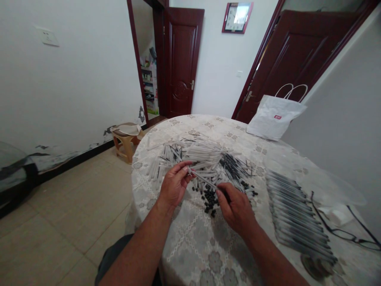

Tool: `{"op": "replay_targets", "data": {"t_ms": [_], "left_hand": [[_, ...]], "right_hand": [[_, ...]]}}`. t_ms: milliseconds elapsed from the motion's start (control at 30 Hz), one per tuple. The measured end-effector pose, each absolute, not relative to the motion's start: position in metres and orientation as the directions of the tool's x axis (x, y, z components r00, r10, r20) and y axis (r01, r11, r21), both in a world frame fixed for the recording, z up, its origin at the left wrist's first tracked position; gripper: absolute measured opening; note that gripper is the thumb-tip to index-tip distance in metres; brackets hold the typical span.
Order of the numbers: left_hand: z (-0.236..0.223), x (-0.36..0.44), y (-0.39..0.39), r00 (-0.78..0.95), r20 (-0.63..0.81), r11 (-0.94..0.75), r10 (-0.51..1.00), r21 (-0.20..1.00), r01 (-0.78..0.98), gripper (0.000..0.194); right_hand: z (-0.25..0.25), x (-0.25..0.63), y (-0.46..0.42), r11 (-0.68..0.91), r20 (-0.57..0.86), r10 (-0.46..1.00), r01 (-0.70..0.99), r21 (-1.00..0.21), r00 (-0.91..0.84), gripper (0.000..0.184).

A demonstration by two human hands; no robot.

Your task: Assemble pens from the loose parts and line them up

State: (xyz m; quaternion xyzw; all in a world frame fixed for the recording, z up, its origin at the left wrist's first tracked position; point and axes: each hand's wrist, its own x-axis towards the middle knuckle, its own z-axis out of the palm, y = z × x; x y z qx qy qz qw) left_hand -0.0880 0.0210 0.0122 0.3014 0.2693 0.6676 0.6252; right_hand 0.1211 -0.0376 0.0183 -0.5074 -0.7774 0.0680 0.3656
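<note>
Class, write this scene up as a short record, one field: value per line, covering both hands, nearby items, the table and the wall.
Left hand: holds one end of a slim pale-grey stick
Right hand: holds its other end
Nearby: small black cylindrical pieces; heaped slender white tubes; thin black rods
Table: pale floral tablecloth; black-framed eyeglasses; white handled bag
Wall: red-framed clock

White tubes [205,154] are blocking my way forward. Bare tablecloth [190,246] is leaving me room on the near side, while a row of pens [297,216] is blocking farther right.
</note>
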Motion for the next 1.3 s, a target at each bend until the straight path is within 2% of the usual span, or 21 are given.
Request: {"op": "replay_targets", "data": {"t_ms": [200, 433, 667, 800, 900, 1000, 1067, 1167, 1233, 1300], "left_hand": [[0.012, -0.088, 0.022, -0.066, 0.047, -0.08, 0.997, 0.704, -0.706, 0.026], [0.01, -0.085, 0.02, -0.023, 0.075, -0.071, 0.997, 0.745, -0.663, 0.024], [0.009, -0.086, 0.02, -0.04, 0.032, -0.051, 0.999, 0.767, -0.64, 0.026], [0.009, -0.084, 0.02, -0.072, 0.013, -0.055, 0.997, 0.773, -0.633, 0.028], [0.009, -0.082, 0.018, -0.064, 0.007, -0.045, 0.998, 0.78, -0.625, 0.029], [0.009, -0.081, 0.017, -0.064, 0.008, -0.047, 0.998, 0.785, -0.618, 0.029], [0.01, -0.08, 0.017, -0.072, 0.01, -0.053, 0.997, 0.785, -0.617, 0.028], [0.011, -0.08, 0.017, -0.066, 0.008, -0.046, 0.998, 0.791, -0.61, 0.029], [0.013, -0.078, 0.015, -0.058, 0.009, -0.041, 0.998, 0.81, -0.585, 0.03], [0.014, -0.077, 0.011, -0.045, 0.021, -0.042, 0.999, 0.85, -0.525, 0.033]], "right_hand": [[0.019, 0.122, -0.038, 0.468, 0.49, 0.845, 0.739, -0.485, -0.214, 0.016], [0.014, 0.121, -0.037, 0.468, 0.511, 0.834, 0.76, -0.45, -0.211, 0.017], [0.005, 0.118, -0.032, 0.559, 0.596, 0.743, 0.773, -0.3, -0.306, 0.021], [0.004, 0.114, -0.033, 0.596, 0.634, 0.705, 0.75, -0.285, -0.319, 0.024], [0.009, 0.113, -0.037, 0.591, 0.621, 0.731, 0.717, -0.369, -0.283, 0.025], [0.015, 0.113, -0.039, 0.515, 0.532, 0.823, 0.659, -0.548, -0.201, 0.023], [0.016, 0.113, -0.039, 0.404, 0.399, 0.905, 0.582, -0.706, -0.144, 0.022], [0.013, 0.111, -0.036, 0.166, 0.122, 0.983, 0.392, -0.905, -0.135, 0.027], [0.013, 0.109, -0.035, 0.057, 0.003, 0.985, 0.311, -0.949, -0.173, 0.026], [0.017, 0.107, -0.035, 0.101, 0.029, 0.977, 0.341, -0.935, -0.21, 0.021]]}}
